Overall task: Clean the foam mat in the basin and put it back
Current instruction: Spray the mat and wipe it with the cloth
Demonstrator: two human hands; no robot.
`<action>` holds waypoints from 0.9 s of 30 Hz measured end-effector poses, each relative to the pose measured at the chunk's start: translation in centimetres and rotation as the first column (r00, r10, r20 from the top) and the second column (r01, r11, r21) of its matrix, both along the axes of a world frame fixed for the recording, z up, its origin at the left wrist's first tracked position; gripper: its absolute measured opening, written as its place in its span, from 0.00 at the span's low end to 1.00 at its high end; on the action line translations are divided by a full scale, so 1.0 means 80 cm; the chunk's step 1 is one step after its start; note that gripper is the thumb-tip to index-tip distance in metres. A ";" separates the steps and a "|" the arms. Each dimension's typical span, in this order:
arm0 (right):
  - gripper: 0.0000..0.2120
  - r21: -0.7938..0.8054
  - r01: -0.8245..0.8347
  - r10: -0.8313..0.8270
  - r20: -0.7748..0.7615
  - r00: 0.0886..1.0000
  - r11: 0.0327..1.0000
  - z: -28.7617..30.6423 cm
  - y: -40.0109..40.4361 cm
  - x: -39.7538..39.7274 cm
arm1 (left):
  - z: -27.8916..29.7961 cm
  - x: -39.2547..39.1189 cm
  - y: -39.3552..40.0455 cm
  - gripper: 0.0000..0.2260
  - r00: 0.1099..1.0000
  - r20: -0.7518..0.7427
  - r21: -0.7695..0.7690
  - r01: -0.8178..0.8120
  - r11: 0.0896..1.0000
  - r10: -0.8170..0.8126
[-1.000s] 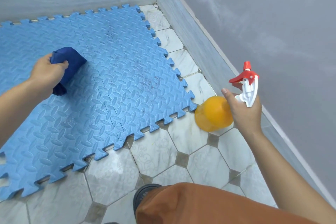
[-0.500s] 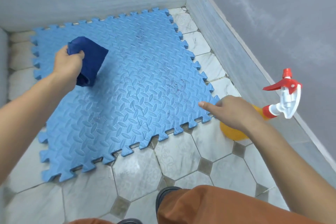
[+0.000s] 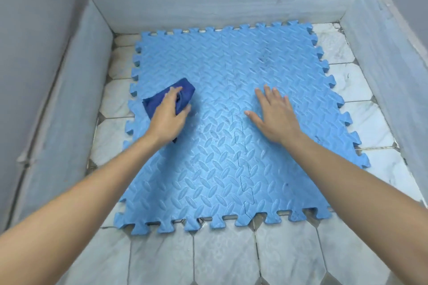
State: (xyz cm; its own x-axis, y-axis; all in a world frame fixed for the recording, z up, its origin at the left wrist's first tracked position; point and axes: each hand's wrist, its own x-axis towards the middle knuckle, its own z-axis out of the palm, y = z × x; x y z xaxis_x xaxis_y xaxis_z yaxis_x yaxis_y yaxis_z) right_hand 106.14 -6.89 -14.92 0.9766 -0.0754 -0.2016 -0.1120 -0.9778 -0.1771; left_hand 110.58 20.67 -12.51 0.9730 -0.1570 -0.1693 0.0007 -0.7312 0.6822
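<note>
A light blue foam mat of interlocking pieces with toothed edges lies flat on the tiled floor of the basin. It shows a wet sheen and a few dark smudges near the far right. My left hand grips a dark blue cloth and holds it down on the mat's left part. My right hand lies flat on the mat right of the centre seam, fingers spread and straight, holding nothing.
Low grey walls enclose the basin on the left, far side and right. White marble-pattern floor tiles show around the mat and in front of it. The spray bottle is out of view.
My right hand let go of the orange spray bottle, which left the view, and came to rest flat on the mat. My left hand brought the cloth down onto the mat. The view swung left.
</note>
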 end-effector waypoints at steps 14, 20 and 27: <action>0.30 0.034 0.031 -0.038 0.219 0.975 0.999 -0.045 -0.019 0.010 | -0.079 0.070 -0.010 0.26 0.989 0.133 0.513 -0.121 0.850 0.061; 0.30 0.015 0.037 -0.039 0.236 0.971 0.999 -0.047 -0.019 0.012 | -0.073 0.199 -0.046 0.25 0.967 0.052 0.502 -0.241 0.830 0.249; 0.30 0.009 0.041 -0.042 0.232 0.972 0.999 -0.046 -0.020 0.013 | -0.071 0.158 -0.151 0.28 0.884 0.094 0.479 0.363 0.799 -0.458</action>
